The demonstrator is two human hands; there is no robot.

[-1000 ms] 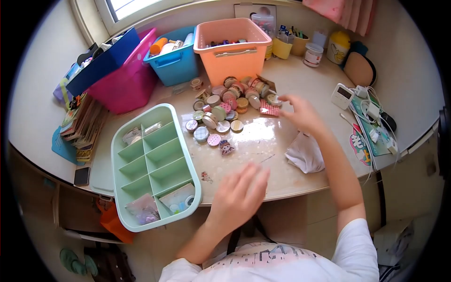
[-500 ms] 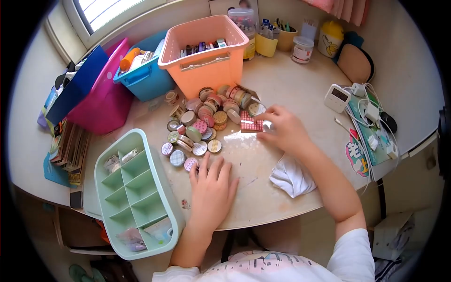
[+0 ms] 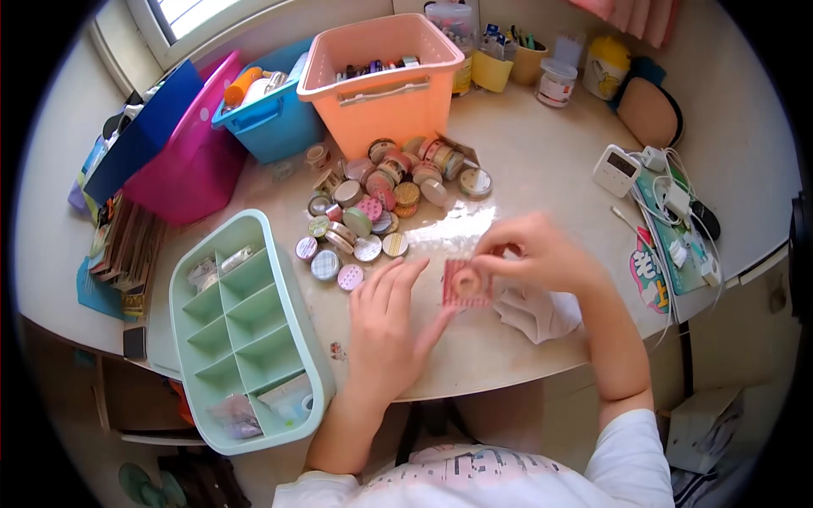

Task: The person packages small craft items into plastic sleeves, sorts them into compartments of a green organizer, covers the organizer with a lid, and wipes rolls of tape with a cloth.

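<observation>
Pinched in my right hand (image 3: 529,250) is a small red checkered packet (image 3: 467,284), lifted off the table, with a round shape showing on it. My left hand (image 3: 388,317) is spread, its thumb close to the packet's lower left corner; whether they touch I cannot tell. Beyond my left hand lies a pile of tape rolls (image 3: 370,207) in many colours. The green divided tray (image 3: 318,360) stands left of my left hand, with small bags in some compartments. A crumpled white cloth (image 3: 542,315) lies below my right hand.
An orange bin (image 3: 385,110), a blue bin (image 3: 284,127) and a magenta bin (image 3: 190,169) line the back left. Cups and jars stand along the back. On the right are a small white device (image 3: 616,171), cables and a green book.
My right hand has picked up the checkered packet beside the rolls and brought it nearer to me. My left hand has come onto the table by the rolls, its thumb now near the packet.
</observation>
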